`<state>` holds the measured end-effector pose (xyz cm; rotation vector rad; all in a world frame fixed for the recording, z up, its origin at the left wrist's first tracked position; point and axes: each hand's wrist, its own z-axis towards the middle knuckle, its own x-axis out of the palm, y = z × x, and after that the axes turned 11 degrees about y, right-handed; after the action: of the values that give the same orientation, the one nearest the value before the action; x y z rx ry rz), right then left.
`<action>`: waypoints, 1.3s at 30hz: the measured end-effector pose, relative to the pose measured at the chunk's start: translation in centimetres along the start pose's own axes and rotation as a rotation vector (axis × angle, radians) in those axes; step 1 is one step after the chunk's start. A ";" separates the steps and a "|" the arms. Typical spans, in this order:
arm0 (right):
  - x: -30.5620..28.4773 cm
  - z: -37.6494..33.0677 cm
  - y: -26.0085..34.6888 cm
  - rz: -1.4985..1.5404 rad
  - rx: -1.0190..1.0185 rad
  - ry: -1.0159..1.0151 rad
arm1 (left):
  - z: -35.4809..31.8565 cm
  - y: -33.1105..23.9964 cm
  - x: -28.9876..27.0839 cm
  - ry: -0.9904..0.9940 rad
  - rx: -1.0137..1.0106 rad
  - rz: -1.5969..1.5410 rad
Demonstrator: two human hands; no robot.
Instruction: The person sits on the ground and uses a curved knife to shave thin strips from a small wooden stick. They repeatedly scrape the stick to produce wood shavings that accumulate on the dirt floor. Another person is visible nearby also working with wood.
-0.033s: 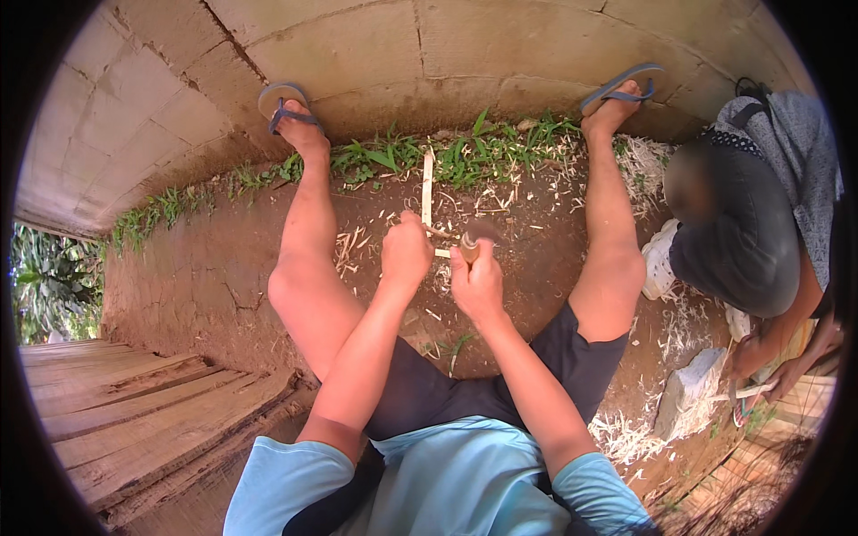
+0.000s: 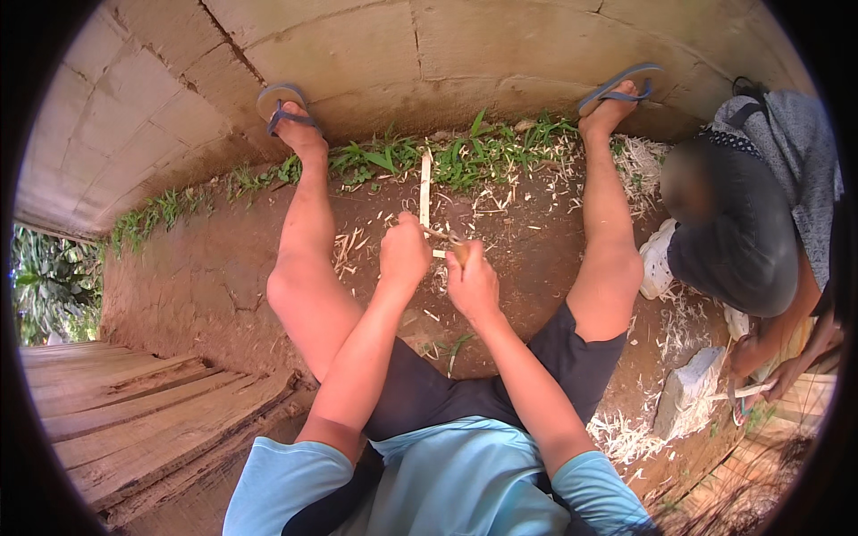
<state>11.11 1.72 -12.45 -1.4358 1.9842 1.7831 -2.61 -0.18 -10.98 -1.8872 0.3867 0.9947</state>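
Observation:
In front of my spread knees, my left hand (image 2: 405,253) is closed around a thin wooden stick (image 2: 435,233), which sticks out toward the right. Beside it, my right hand (image 2: 474,286) grips the brownish wooden handle of a knife (image 2: 461,254). The knife's blade is smeared and hard to make out; its handle end meets the stick's free end. Beyond my hands a pale, flat wooden strip (image 2: 425,192) lies on the soil, pointing toward the wall.
Wood shavings (image 2: 351,250) litter the brown soil. Grass (image 2: 465,161) edges the block wall (image 2: 500,45). At the right a person (image 2: 742,196) crouches, holding a pale strip near a stone block (image 2: 690,391). Wooden planks (image 2: 161,402) lie at the lower left.
The knife in my right hand has swung, its dark blurred blade no longer rising above my fingers. My right hand has shifted slightly left and down. My left hand has barely moved.

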 end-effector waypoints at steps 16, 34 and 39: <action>-2.1 -1.6 1.7 0.178 -0.347 -0.241 | -0.1 0.2 0.2 0.010 -0.026 0.014; 0.1 -1.2 0.1 -0.002 -0.075 -0.205 | -0.1 0.4 0.5 0.010 -0.031 0.005; -0.4 -0.1 -2.5 -0.458 0.353 0.371 | 0.0 0.2 0.3 0.000 -0.029 0.010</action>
<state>13.12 2.16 -13.94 -1.9832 1.7876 0.9828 -2.58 -0.30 -11.31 -1.9129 0.3837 1.0118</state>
